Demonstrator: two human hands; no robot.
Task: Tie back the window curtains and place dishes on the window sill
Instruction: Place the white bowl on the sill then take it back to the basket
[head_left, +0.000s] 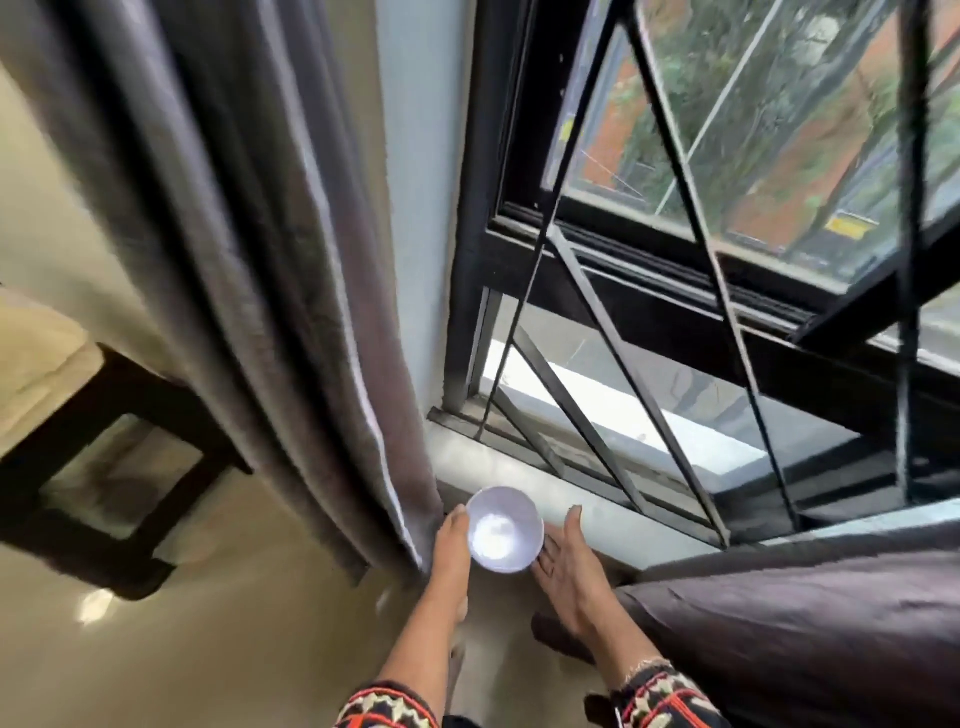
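Daylight comes through the black-framed glass window (727, 156), bright outside and dimmer on the room side. The long grey fabric curtain (234, 234) catches a pale sheen along its folds and looks smeared with blur. A white glare spot sits on the glossy beige floor (208, 649) at lower left, and the small white round bowl (505, 529) is washed out at its bottom. Wide-angle distortion slants the thin black metal window bars (675, 182); the view beyond the glass is unfocused.

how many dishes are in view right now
1. A white bowl at the near edge of the window sill, gripped by the left hand, the open right hand beside it. Others may be hidden behind the curtains.
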